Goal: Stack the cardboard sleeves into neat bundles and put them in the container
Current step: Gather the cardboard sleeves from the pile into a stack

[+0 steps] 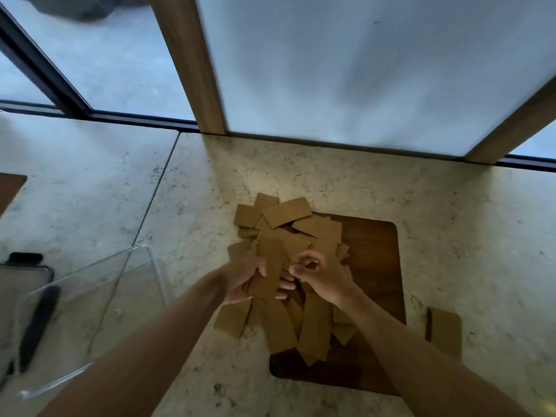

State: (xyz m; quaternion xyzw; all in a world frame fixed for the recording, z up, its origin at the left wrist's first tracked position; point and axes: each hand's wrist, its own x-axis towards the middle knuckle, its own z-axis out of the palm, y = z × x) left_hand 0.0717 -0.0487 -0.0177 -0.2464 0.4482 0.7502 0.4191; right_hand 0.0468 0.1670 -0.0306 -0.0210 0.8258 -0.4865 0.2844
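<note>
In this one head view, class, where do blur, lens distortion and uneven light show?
Head view: the wooden post smears with motion blur; the wide lens splays both forearms; window light leaves the counter pale while the left hand, gripping a cardboard sleeve, sits dim.

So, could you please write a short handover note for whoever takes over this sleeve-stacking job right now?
Left hand: gripping a few cardboard sleeves above the pile.
Right hand: fingers curled beside that bundle, nothing clearly held.
Loose pile: jumbled on the wooden board, spilling onto the stone counter.
One small neat stack lies apart, right of the board.
Clear container, at left, shows no sleeves inside.
Done: one stack, one bundle begun.
Left: bundle the rest of the pile, then load everything into the container.
</note>
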